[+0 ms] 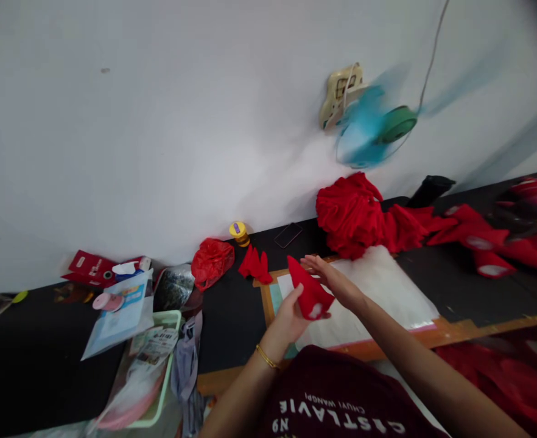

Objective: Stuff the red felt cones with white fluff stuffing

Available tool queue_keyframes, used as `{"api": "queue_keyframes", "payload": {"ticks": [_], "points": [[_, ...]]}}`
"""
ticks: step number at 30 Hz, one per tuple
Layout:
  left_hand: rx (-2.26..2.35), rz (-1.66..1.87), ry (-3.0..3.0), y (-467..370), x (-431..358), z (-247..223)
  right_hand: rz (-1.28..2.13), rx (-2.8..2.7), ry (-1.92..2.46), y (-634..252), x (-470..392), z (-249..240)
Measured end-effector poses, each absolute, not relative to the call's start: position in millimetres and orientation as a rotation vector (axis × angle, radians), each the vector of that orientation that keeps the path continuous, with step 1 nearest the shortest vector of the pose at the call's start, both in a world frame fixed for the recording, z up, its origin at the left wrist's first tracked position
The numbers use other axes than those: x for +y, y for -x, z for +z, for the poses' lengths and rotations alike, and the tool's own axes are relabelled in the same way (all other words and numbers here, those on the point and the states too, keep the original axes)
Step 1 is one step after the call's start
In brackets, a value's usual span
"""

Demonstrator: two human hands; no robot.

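Note:
A red cloth cone [310, 293] with a white patch at its wide end is in my left hand [290, 317], fingers wrapped round it from below. Its point faces up and away from me. Beside the cone is my right hand [335, 281], flat with fingers stretched out; whether it touches the cloth I cannot tell. Under both hands lies a sheet of white fluffy stuffing [382, 292] on a board. A few loose red cloth pieces [256, 266] lie to the left, and a big heap of red cloth [348, 213] sits behind the stuffing.
Several red cones [483, 240] with white ends lie at the right. Along the wall are a phone [288, 235], a yellow-lidded jar [240, 233] and a red plastic bag [212, 261]. A green-rimmed basket [162, 389] stands left. A blue fan [371, 125] spins on the wall.

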State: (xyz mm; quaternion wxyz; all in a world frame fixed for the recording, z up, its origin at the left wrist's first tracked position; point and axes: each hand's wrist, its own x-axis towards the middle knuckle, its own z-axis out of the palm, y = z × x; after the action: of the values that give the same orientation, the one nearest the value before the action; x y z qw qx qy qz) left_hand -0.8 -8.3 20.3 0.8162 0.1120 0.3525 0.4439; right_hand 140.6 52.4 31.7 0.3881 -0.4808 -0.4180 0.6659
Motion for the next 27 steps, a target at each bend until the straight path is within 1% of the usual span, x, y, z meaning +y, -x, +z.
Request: {"api": "queue_keyframes", "payload": {"ticks": [3, 9, 13, 15, 18, 20, 25, 27], "points": [[0.758, 1.020, -0.146, 13.8, 2.3, 17.9, 1.529, -1.118, 1.304, -147.3, 43.2, 24.4], [0.867, 1.165, -0.217, 17.3, 6.9, 6.2, 1.424, -1.234, 1.417, -144.2, 16.5, 1.5], [0.857, 1.197, -0.186, 13.6, 5.6, 8.6, 1.110, -1.209, 1.502, -142.8, 10.2, -0.2], [0.829, 1.230, -0.137, 12.7, 6.3, 12.9, 1.105, -1.247, 1.513, -142.0, 4.9, 1.7], [0.817, 1.265, -0.071, 10.7, 8.3, 19.0, 1.257, -1.320, 1.456, -134.9, -4.2, 3.4], [0.825, 1.276, -0.045, 7.8, 10.0, 21.0, 1.273, -1.361, 1.406, -127.2, -7.1, 2.6], [0.857, 1.333, -0.077, -4.1, 10.7, 16.4, 1.010, -1.497, 1.416, -115.4, -1.3, -3.6], [0.900, 1.347, -0.113, -8.8, 7.6, 11.8, 0.967, -1.480, 1.459, -115.4, 1.3, -6.1]]}}
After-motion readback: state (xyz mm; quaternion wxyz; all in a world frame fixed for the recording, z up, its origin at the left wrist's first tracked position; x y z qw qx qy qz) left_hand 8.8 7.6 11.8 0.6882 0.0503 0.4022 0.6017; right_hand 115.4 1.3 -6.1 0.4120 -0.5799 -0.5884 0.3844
